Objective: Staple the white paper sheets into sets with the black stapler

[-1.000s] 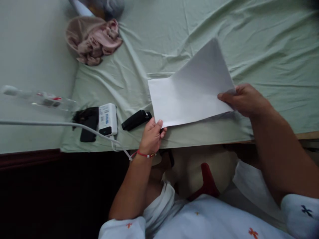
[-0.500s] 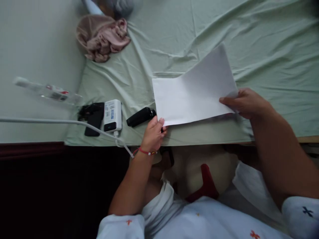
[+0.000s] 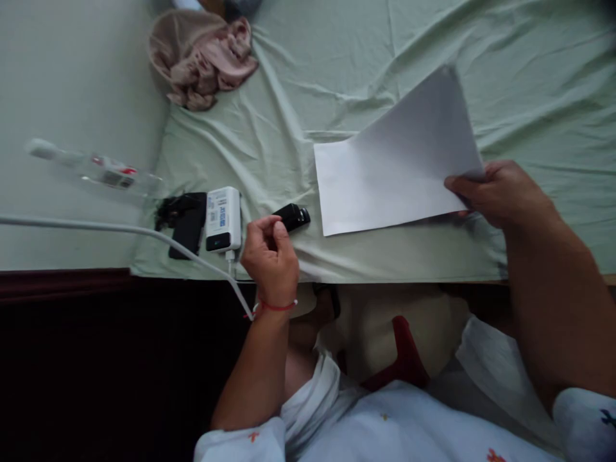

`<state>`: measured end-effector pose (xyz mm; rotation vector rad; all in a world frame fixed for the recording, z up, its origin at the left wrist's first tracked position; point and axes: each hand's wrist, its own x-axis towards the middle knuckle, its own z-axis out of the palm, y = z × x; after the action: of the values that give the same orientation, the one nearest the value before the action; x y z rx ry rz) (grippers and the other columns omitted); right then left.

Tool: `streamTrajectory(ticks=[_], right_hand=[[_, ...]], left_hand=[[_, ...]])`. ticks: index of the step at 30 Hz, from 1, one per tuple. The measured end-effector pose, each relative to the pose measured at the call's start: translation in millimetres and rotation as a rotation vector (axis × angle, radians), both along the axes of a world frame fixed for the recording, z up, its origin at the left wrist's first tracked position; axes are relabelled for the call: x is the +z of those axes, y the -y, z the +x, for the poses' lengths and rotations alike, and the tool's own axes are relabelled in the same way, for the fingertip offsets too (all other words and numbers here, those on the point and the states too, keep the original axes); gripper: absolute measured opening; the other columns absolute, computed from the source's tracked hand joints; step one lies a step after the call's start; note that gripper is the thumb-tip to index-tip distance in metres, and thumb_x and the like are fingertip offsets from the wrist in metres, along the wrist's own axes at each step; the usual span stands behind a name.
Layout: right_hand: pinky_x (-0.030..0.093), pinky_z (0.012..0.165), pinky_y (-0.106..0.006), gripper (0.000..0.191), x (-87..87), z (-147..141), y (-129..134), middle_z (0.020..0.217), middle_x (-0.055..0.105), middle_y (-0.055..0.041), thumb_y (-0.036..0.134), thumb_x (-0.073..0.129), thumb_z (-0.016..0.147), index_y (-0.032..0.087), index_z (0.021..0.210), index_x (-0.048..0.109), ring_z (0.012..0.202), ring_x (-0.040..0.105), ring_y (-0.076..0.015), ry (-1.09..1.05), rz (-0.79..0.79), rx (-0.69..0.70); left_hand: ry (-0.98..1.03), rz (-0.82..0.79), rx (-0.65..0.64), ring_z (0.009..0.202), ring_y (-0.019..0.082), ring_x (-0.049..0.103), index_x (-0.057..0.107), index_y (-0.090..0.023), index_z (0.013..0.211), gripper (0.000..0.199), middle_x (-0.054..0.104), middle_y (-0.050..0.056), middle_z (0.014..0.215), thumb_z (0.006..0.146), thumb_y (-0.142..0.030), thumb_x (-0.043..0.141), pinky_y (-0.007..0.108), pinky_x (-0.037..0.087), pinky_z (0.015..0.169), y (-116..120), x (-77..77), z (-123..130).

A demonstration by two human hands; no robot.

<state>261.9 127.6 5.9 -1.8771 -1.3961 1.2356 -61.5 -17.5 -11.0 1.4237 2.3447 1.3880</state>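
A pale shirt (image 3: 380, 427) with orange motifs (image 3: 253, 437) is worn with a red bracelet (image 3: 279, 307).

White paper (image 3: 389, 170), pale green sheet (image 3: 289, 96), dusty pink cloth (image 3: 202, 58), black stapler-like object (image 3: 292, 217).

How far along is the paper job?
Done: white paper is lifted at its right end. In hand: right hand grips it; left hand is off it, at what looks like a black stapler, grip unclear. Left: no staple shows on the visible face; what else remains can't be told.
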Motion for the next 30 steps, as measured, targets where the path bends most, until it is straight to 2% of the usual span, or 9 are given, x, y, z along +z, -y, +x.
streamTrajectory(ticks=[2,4,6,9,13,16,22,30], right_hand=[[0.04,0.038,-0.018,0.043,4.4,-5.4,1.0,0.055,0.056,-0.0007,0.008,0.074,0.093,0.017,0.052,0.062,0.045,0.048,-0.007,-0.116,-0.024,-0.056],[0.042,0.038,-0.017,0.042,7.7,-10.4,2.0,0.059,0.058,-0.0007,0.005,0.074,0.09,0.017,0.052,0.062,0.048,0.05,-0.0072,-0.21,-0.044,-0.087],[0.044,0.038,-0.016,0.038,8.4,-13.0,2.3,0.061,0.06,-0.0004,0.004,0.074,0.088,0.018,0.054,0.064,0.05,0.052,-0.0077,-0.276,-0.06,-0.098],[0.044,0.037,-0.014,0.034,5.8,-13.3,2.1,0.063,0.062,-0.0001,0.006,0.075,0.086,0.018,0.056,0.066,0.052,0.053,-0.008,-0.301,-0.088,-0.103],[0.046,0.039,-0.013,0.033,2.5,-12.4,2.4,0.065,0.065,-0.001,0.007,0.076,0.086,0.017,0.056,0.068,0.054,0.055,-0.0077,-0.257,-0.113,-0.096],[0.047,0.04,-0.014,0.031,0.7,-11.2,2.6,0.068,0.067,-0.0017,0.007,0.076,0.086,0.018,0.058,0.07,0.055,0.057,-0.008,-0.251,-0.115,-0.076],[0.047,0.039,-0.015,0.029,-3.3,-6.6,2.0,0.065,0.067,-0.0017,0.008,0.076,0.085,0.018,0.059,0.071,0.052,0.056,-0.0088,-0.269,-0.07,-0.021],[0.047,0.037,-0.013,0.031,-3.7,-8.8,2.6,0.065,0.067,-0.0004,0.006,0.074,0.088,0.018,0.06,0.069,0.049,0.056,-0.0072,-0.289,-0.091,-0.079]], left_hand=[[-0.154,0.014,0.031,0.116,0.029,0.067,0.07,-0.021,0.116,0.019,0.071,0.012,0.117,0.101,-0.029,0.061,0.047,0.051,0.109,-2.1,1.5,-10.2],[-0.238,-0.035,-0.019,0.141,0.035,0.056,0.07,-0.022,0.127,0.032,0.067,0.016,0.137,0.096,-0.029,0.067,0.055,0.037,0.126,-6.5,-2.3,-20.9],[-0.251,-0.126,-0.088,0.152,0.038,0.048,0.069,-0.024,0.134,0.042,0.065,0.015,0.146,0.092,-0.032,0.072,0.06,0.028,0.132,-11.3,-10.1,-30.4],[-0.19,-0.233,-0.183,0.143,0.037,0.057,0.071,-0.026,0.132,0.042,0.071,0.013,0.139,0.091,-0.03,0.071,0.059,0.037,0.127,-15.3,-19.6,-40.1],[-0.129,-0.24,-0.266,0.125,0.034,0.067,0.074,-0.021,0.128,0.038,0.074,0.014,0.127,0.091,-0.029,0.066,0.054,0.048,0.118,-13.1,-16.7,-43.5],[-0.098,-0.259,-0.314,0.122,0.032,0.067,0.075,-0.019,0.128,0.04,0.073,0.014,0.123,0.09,-0.03,0.066,0.052,0.049,0.117,-10.5,-9.6,-42.0],[-0.05,-0.311,-0.354,0.124,0.031,0.067,0.076,-0.021,0.125,0.038,0.074,0.011,0.125,0.089,-0.029,0.068,0.05,0.048,0.119,-9.7,0.1,-37.7],[0.016,-0.353,-0.375,0.124,0.03,0.067,0.078,-0.024,0.123,0.038,0.075,0.008,0.125,0.086,-0.031,0.071,0.047,0.05,0.116,-9.1,6.4,-30.7]])
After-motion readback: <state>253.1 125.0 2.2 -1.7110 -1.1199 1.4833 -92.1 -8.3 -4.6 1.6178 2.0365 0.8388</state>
